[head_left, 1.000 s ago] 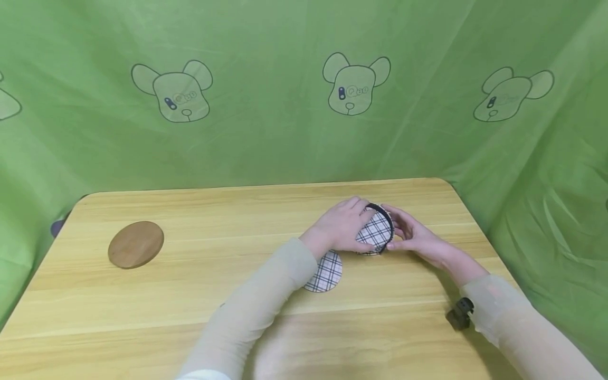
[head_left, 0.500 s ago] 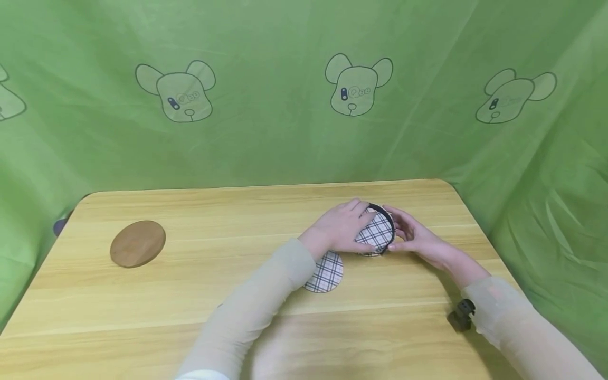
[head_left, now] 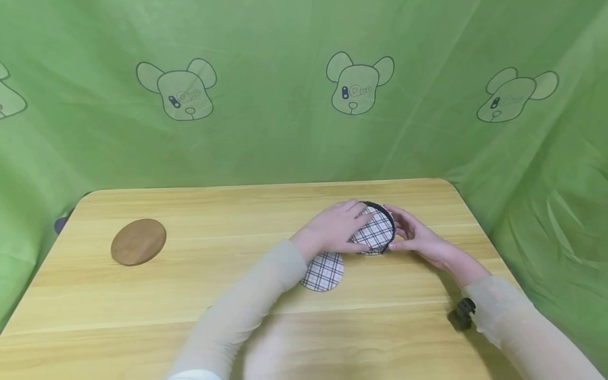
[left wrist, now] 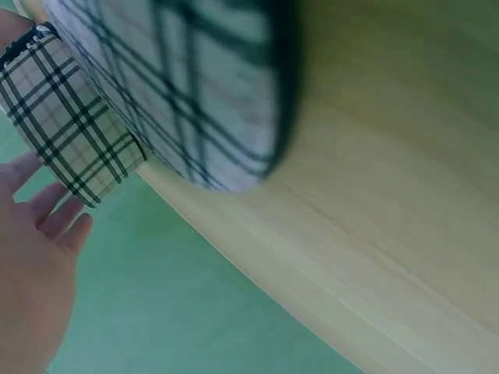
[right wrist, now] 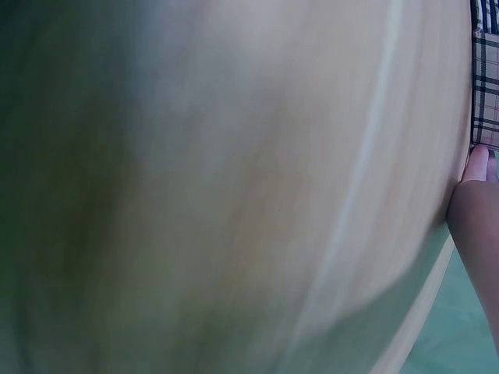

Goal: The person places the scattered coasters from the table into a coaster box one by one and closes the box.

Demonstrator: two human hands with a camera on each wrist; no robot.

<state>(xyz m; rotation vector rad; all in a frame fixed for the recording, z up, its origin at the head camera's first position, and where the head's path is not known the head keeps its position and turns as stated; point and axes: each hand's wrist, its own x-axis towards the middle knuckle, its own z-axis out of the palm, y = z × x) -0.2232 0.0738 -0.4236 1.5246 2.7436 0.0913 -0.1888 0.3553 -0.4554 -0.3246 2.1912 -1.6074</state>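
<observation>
On opposite sides of the plaid case [head_left: 378,231], the hands [head_left: 335,227] [head_left: 418,237] reach inward.

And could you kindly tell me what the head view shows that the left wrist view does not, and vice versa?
Only the head view: the wooden disc, the cartoon animal heads on the green backdrop, and the dark device by the right sleeve.
Only the left wrist view: a clear close look at a straight-edged side of the plaid case.
Both: a hand at that case, the round plaid piece, tabletop and backdrop.
</observation>
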